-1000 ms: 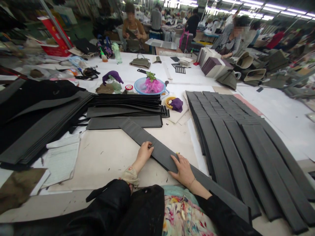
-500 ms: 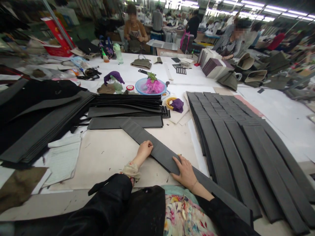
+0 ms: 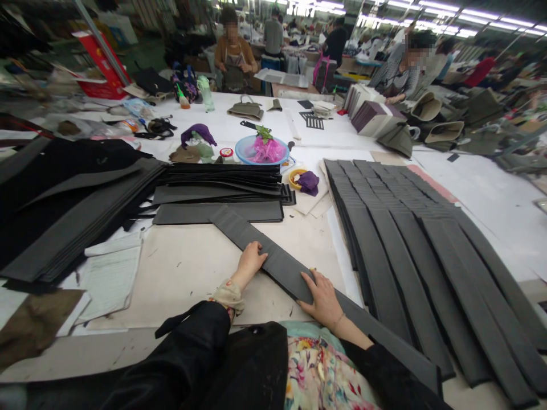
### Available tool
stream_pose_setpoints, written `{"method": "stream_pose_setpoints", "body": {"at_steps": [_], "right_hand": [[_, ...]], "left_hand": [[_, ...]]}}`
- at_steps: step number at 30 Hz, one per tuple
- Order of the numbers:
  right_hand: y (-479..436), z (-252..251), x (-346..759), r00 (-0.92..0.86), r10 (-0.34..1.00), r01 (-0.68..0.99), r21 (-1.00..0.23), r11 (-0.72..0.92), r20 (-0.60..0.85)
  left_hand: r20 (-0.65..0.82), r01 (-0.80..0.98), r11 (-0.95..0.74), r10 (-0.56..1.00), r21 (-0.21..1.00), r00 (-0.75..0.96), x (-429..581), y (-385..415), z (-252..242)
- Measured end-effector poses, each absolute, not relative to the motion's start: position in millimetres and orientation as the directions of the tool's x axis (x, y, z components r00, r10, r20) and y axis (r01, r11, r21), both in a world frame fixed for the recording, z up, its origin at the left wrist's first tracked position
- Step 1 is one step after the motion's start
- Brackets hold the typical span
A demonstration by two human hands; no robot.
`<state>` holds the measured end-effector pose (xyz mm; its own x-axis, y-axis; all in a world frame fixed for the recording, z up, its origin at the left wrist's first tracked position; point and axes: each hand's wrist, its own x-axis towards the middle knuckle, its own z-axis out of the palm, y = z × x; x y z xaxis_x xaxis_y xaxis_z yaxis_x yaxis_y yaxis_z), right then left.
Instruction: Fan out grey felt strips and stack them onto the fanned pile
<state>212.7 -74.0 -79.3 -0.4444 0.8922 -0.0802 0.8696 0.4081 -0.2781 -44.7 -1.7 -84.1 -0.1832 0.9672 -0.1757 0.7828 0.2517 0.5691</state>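
A long dark grey strip of stiff material [image 3: 284,267] lies slantwise across the pale work board, running from the upper left down to my right forearm. At its near edge, my left hand [image 3: 251,263] is closed, fingers bent over the strip with the thumb close by. Farther down the strip rests my right hand [image 3: 320,297], its fingers stretched over the top and the thumb apart toward the near edge. The strip's far end overlaps another flat grey strip [image 3: 192,213]. Part of its lower end is hidden under my right arm.
Many overlapping grey strips [image 3: 397,262] fan out on the right. Black-edged pieces are stacked [image 3: 222,173] behind the board, with a larger dark pile [image 3: 77,222] at left. A blue basin [image 3: 244,151] and a yellow bowl [image 3: 294,181] stand beyond. Co-workers sit across the table.
The fingers of my left hand have shifted slightly on the strip and its thumb has stretched out a little. My right hand and the strip look almost unchanged.
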Motion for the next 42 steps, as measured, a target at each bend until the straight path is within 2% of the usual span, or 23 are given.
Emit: {"method": "stream_pose_setpoints", "body": {"at_steps": [4,10,18,22,27,29,35,42], "right_hand": [[-74.2,-80.3,212.2,-0.446,0.892,0.868,-0.278,0.412,-0.068],[-72.0,-83.0,210.5,-0.447,0.893,0.866,-0.276,0.416,-0.056],[-60.8,-77.1,193.9,-0.448,0.892,0.87,-0.259,0.418,-0.065],[-60.5,-79.3,193.7,-0.443,0.892,0.876,-0.257,0.409,-0.089],[-58.0,-81.9,193.6,-0.432,0.893,0.884,-0.257,0.39,-0.129],[-57.1,-81.8,193.1,-0.437,0.89,0.88,-0.267,0.392,-0.132],[-58.9,-83.3,193.7,-0.442,0.893,0.871,-0.278,0.405,-0.083],[-49.8,-78.6,179.2,-0.46,0.884,0.865,-0.266,0.426,-0.081]], "left_hand": [[-0.257,0.811,0.266,0.955,0.521,-0.148,-49.4,7.6,-79.3],[-0.179,0.846,0.185,0.978,0.5,-0.108,-54.9,7.2,-78.2],[-0.146,0.845,0.219,0.975,0.487,-0.169,-62.0,12.0,-78.9],[-0.083,0.843,0.219,0.975,0.492,-0.205,-66.3,12.4,-79.9],[-0.268,0.801,0.333,0.937,0.498,-0.223,-76.2,22.3,-82.3],[-0.294,0.805,0.326,0.935,0.496,-0.197,-79.0,24.7,-81.8],[-0.227,0.827,0.269,0.958,0.493,-0.177,-78.0,15.5,-77.5],[-0.173,0.799,0.301,0.954,0.52,-0.247,-86.7,18.0,-80.8]]}}
